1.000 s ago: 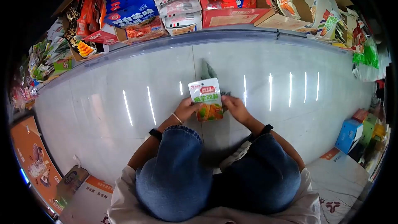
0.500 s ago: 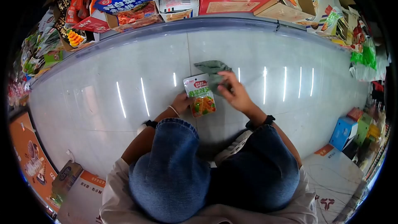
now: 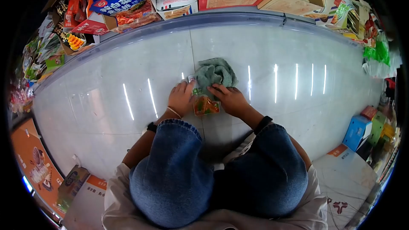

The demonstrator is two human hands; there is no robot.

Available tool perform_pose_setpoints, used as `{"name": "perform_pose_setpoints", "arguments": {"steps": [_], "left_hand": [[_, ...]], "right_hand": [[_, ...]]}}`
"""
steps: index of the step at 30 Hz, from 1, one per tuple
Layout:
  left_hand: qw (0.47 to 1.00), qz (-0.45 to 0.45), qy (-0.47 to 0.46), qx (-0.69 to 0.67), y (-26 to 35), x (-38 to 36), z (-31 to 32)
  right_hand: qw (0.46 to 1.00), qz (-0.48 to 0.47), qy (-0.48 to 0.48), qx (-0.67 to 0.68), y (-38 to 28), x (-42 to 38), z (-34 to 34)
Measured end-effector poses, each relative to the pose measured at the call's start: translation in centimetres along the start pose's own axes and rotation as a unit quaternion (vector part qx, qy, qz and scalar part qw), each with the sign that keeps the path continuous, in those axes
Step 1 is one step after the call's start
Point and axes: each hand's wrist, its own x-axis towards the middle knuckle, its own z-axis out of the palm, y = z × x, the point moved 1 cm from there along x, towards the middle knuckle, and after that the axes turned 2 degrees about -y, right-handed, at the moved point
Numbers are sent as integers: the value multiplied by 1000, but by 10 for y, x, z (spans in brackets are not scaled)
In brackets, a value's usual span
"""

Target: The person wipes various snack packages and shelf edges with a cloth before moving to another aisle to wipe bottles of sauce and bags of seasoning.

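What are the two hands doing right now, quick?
Left hand: palm down on the snack packet, fingers spread a little.
Right hand: fingers bent on the green cloth; I can't tell if it grips.

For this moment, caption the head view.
Left hand on a snack packet, right hand on the green cloth covering part of it.

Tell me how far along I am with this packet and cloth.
Looks done: the green cloth is on the snack packet. In hand: your right hand touches the cloth while your left hand is at the packet's left side. Left, probably: taking the cloth off, since it covers part of the front.
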Motion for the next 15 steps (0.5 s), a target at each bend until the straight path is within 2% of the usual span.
{"name": "perform_pose_setpoints", "arguments": {"steps": [2,3,5,6,8,10,12,14,15], "left_hand": [[984,108,-113,81,0,0,-7],[984,108,-114,82,0,-1,-5],[982,51,-161,81,2,-5,3],[982,51,-163,81,7,-5,3],[987,-12,-156,38,13,-6,2],[987,8,-150,49,5,-10,15],[987,27,-144,61,3,-9,19],[958,-24,-259,121,9,-5,18],[958,-27,-259,122,17,-3,12]], "right_hand": [[1000,1,5,9,1,0,3],[1000,2,10,15,1,0,4],[1000,-3,16,18,2,0,6],[1000,-7,22,19,3,0,7],[998,-13,38,40,4,2,11],[997,-22,52,59,-2,3,11],[997,-51,1,49,-13,-1,13],[997,-61,-29,41,-19,-6,21],[995,-71,-58,31,-22,-8,26]]}}
